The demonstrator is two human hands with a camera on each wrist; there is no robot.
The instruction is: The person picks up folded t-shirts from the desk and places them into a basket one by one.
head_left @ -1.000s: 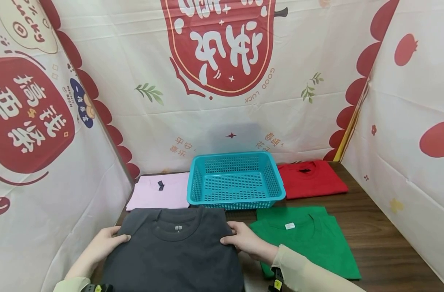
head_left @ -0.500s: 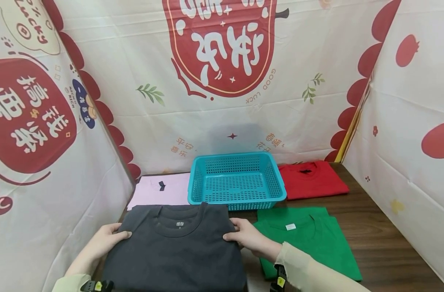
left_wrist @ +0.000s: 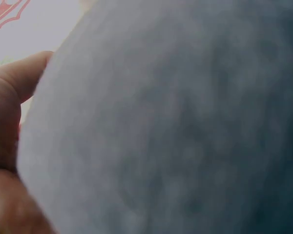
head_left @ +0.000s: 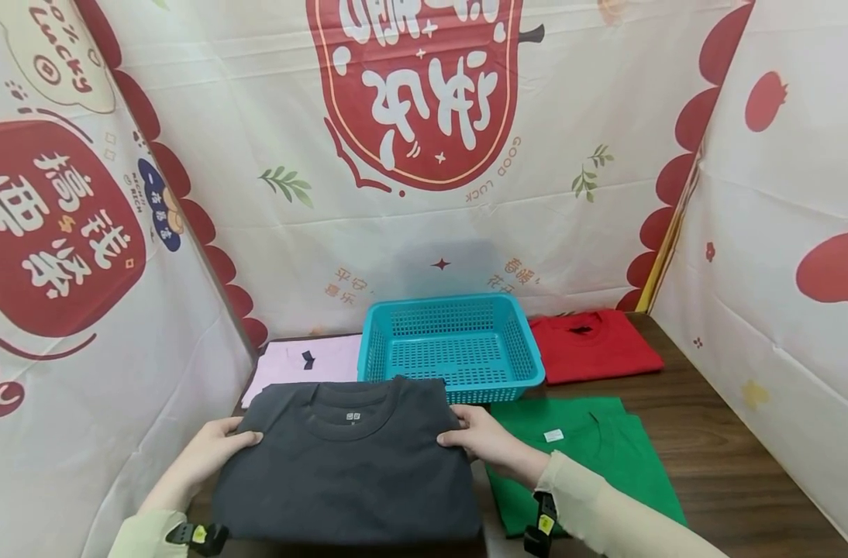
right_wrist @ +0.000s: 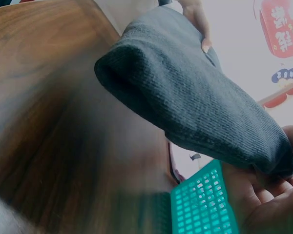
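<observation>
A dark grey folded T-shirt (head_left: 347, 477) is held above the table, its neckline and small white neck print facing up. My left hand (head_left: 215, 453) grips its left edge, thumb on top. On the opposite edge, my right hand (head_left: 492, 443) holds the shirt the same way, its fingers (right_wrist: 273, 192) curled underneath in the right wrist view. That view also shows the shirt's underside raised off the wood. Grey cloth (left_wrist: 151, 126) fills most of the left wrist view, blurred. The shirt's far edge overlaps the front of a turquoise basket (head_left: 529, 372) in the head view.
A folded pink shirt (head_left: 277, 368) lies left of the basket. To its right is a folded red shirt (head_left: 598, 353), and a green shirt (head_left: 598, 449) lies nearer, beside my right forearm. Printed cloth walls (head_left: 424, 225) enclose the brown wooden table (head_left: 717, 465).
Both hands have lifted the grey shirt and moved it forward and slightly right, toward the basket. The other shirts and the basket have stayed in place.
</observation>
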